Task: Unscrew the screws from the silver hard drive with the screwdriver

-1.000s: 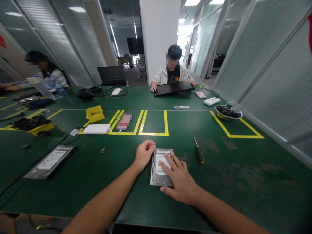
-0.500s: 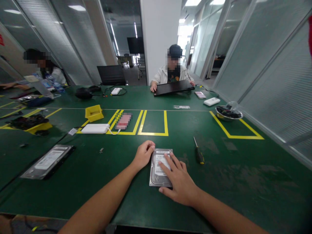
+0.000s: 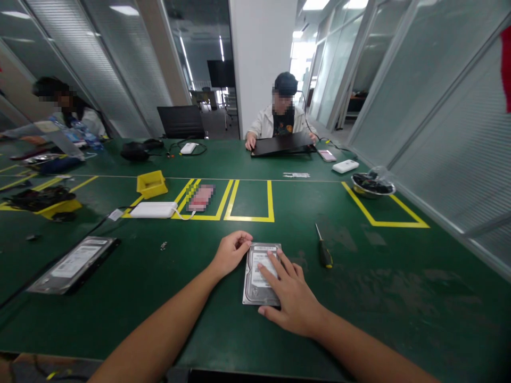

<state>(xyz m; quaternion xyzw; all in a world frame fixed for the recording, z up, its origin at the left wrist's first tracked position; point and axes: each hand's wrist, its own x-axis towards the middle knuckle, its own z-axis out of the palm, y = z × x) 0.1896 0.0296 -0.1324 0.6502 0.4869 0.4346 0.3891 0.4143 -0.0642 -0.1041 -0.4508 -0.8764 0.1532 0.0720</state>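
A silver hard drive with a white label lies flat on the green table in front of me. My right hand rests spread on top of it, fingers pressing the label. My left hand is curled at the drive's far left corner, fingertips pinched together against the edge; whether it holds anything small is not visible. A screwdriver with a black and yellow handle lies on the table to the right of the drive, apart from both hands.
A second hard drive lies at the left, a small screw near it. Beyond are a white power bank, a yellow bin, yellow floor-tape boxes and a metal bowl. A person sits opposite with a dark laptop; another sits far left.
Both hands stay on the hard drive; the view has drifted slightly, otherwise nothing visibly moved.
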